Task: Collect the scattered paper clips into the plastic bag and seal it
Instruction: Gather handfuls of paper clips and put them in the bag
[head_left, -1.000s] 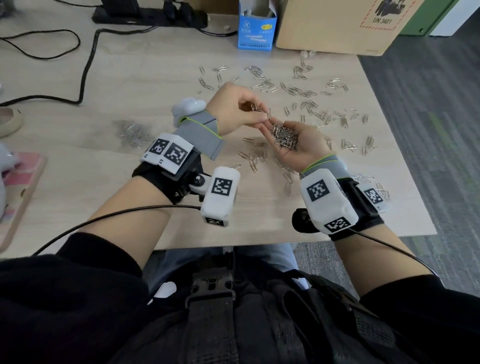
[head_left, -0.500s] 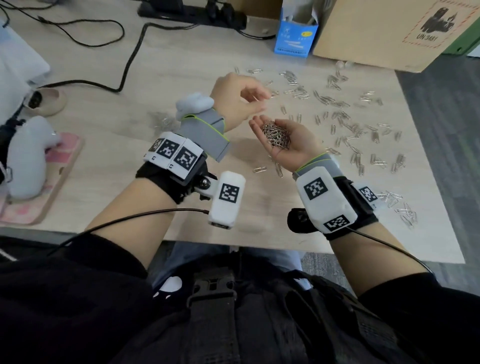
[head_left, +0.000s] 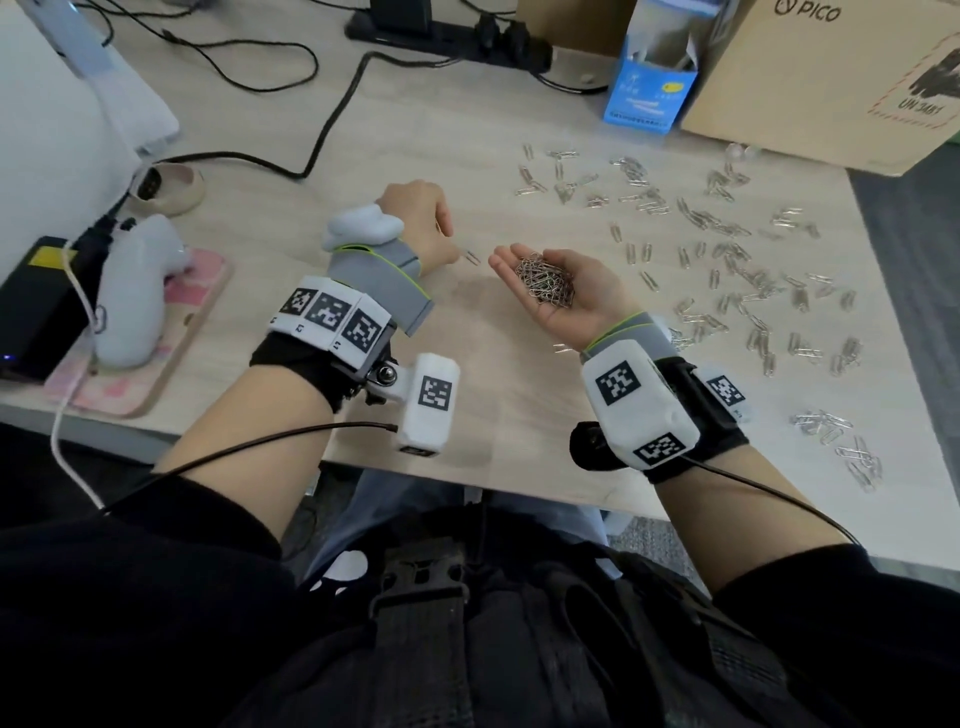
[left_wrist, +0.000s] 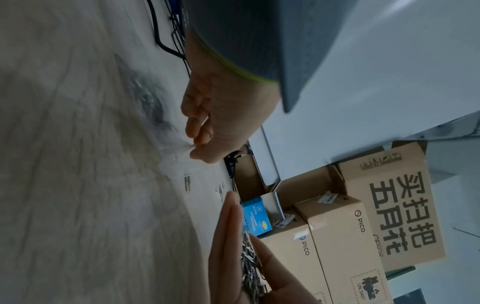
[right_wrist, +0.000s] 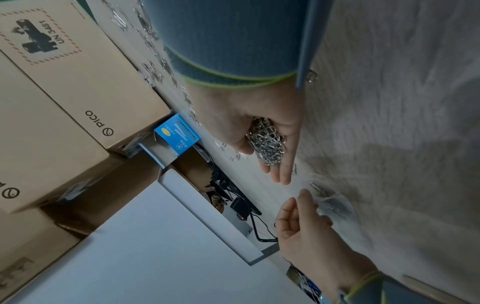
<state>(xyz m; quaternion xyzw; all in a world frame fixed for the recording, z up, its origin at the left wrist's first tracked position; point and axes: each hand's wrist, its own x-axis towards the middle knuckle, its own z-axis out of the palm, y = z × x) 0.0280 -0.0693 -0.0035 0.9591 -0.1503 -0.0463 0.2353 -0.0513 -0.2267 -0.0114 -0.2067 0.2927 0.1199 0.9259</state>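
Beyond stand cartons; right hand, flat, carries piled clips; whether left hand grips bag is unclear.

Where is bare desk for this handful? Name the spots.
Bare: the near edge of the desk below the left hand and right hand; also from the left hand back to the power strip. Crowded: paper clips cover the right side.

head: high, facing down | wrists: close, low, sideways | shared by 3: right hand

Head view bright, sharp; wrist views dim (motion-blurred)
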